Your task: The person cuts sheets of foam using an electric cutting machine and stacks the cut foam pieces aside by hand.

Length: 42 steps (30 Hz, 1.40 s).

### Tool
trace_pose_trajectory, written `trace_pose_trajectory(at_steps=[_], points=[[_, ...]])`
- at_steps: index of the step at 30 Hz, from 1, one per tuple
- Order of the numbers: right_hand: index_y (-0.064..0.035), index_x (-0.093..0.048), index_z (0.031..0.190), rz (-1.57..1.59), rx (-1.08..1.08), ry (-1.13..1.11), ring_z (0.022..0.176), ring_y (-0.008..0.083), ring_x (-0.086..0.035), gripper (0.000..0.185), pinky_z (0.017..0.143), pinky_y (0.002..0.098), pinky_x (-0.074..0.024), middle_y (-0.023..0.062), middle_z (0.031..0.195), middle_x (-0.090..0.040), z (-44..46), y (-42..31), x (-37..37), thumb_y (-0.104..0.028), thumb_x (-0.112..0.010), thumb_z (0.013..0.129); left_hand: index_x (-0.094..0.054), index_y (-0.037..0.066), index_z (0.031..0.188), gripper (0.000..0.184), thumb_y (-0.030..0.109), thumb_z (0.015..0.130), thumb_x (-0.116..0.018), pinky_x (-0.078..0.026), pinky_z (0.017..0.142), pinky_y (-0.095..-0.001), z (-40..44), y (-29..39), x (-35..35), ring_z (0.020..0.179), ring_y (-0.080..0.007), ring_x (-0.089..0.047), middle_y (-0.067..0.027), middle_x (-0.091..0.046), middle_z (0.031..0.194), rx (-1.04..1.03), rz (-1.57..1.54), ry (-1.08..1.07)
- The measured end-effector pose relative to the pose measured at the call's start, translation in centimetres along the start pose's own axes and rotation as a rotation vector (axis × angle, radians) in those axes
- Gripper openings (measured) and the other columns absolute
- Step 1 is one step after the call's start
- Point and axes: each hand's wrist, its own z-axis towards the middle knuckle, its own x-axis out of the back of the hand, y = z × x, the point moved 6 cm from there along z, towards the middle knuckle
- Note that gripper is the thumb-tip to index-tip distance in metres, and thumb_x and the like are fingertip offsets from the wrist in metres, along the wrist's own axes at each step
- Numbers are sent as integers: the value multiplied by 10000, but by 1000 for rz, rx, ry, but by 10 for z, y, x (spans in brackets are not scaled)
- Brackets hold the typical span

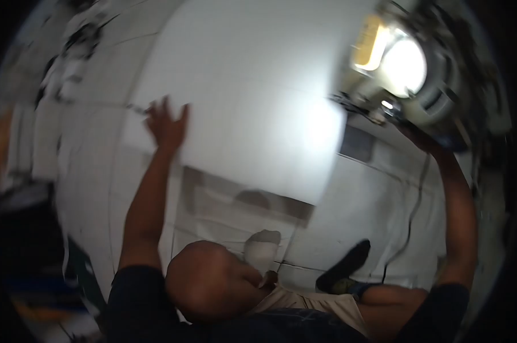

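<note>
My left hand (168, 127) is at the left edge of a large white board or tabletop (235, 97), fingers spread and nothing in them. Whether it touches the surface I cannot tell. On the right my right hand (421, 138) reaches to the underside of a pale machine (370, 91) with a bright round light (404, 66) and a yellow panel (370, 43). Its fingers are hidden or blurred against the machine, so their grip does not show. The light throws a bright glare onto the white surface.
Below the surface are pale floor tiles (350, 211) and a dark cable (411, 223) running down from the machine. A grey sock (262, 248) and a dark sock (344, 268) are on my feet. Blurred dark items (29, 228) stand at far left.
</note>
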Motion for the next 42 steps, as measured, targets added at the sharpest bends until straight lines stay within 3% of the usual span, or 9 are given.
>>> trace_pose_trajectory(at_steps=[5, 6, 9, 14, 26, 33, 34, 39, 42], points=[[-9, -420, 1396, 184, -134, 68, 1284, 185, -391, 436, 1116, 330, -262, 94, 1417, -425, -5, -2, 2, -260, -416, 1040, -329, 119, 1473, 887, 722, 836, -460, -183, 1135, -541, 7, -3, 26, 1427, -376, -197, -235, -284, 1508, 63, 37, -203], [-49, -560, 1209, -169, 79, 142, 1090, 163, -521, 348, 1015, 318, -385, 28, 1184, -603, -7, -6, 6, -309, -561, 978, -332, 119, 1471, 898, 729, 826, -469, -215, 1132, -521, 10, 6, 32, 1418, -376, -218, -236, -287, 1505, 32, 1, -327], [-33, -517, 1292, -727, 227, 116, 1248, 174, -453, 401, 1105, 386, -303, 94, 1360, -509, -21, -36, -7, -311, -502, 1004, -523, 74, 1319, 821, 723, 816, -516, -434, 982, -479, 52, -11, 55, 1185, -345, -528, -202, -525, 1284, 51, 22, -279], [-144, -521, 1312, -883, 270, 452, 1270, 207, -452, 458, 1079, 407, -357, 89, 1368, -496, -38, -138, -20, -413, -570, 944, -483, 34, 1358, 882, 725, 812, -518, -399, 1031, -494, 103, -52, 61, 1250, -366, -488, -220, -494, 1354, 205, -49, -52], [-136, -491, 1336, -1643, 293, 478, 1278, 208, -446, 482, 1078, 409, -371, 76, 1401, -455, -29, -162, -28, -409, -565, 946, -366, -84, 1409, 1140, 842, 746, -424, -308, 1108, -445, 125, -102, -8, 1336, -391, -399, -269, -415, 1430, 310, -246, -332], [-107, -411, 1400, -1453, 320, 594, 1321, 212, -411, 531, 1109, 406, -352, 61, 1444, -404, -31, -176, -34, -399, -521, 970, -396, -48, 1407, 1115, 856, 756, -351, -307, 1109, -462, 117, -93, -4, 1343, -360, -406, -240, -431, 1431, 467, -139, -296], [-114, -362, 1433, -2203, 363, 599, 1340, 221, -394, 551, 1110, 424, -352, 77, 1455, -386, -30, -182, -44, -422, -468, 988, -396, -47, 1407, 1117, 857, 754, -357, -305, 1111, -458, 118, -94, -4, 1343, -359, -405, -238, -432, 1431, 464, -142, -280], [-64, -323, 1439, -2138, 357, 580, 1335, 286, -404, 535, 1103, 468, -369, 158, 1442, -384, -25, -126, -40, -410, -335, 1031, -397, -47, 1407, 1133, 868, 740, -365, -307, 1110, -455, 116, -94, -2, 1344, -354, -406, -234, -440, 1427, 456, -141, -248], [-44, -311, 1440, -2763, 510, 465, 1313, 269, -428, 492, 1068, 422, -433, 171, 1426, -394, -28, -110, -54, -342, -267, 1052, -401, -29, 1412, 1131, 873, 731, -365, -315, 1106, -455, 111, -91, 0, 1341, -348, -411, -221, -445, 1428, 488, -116, -263]])
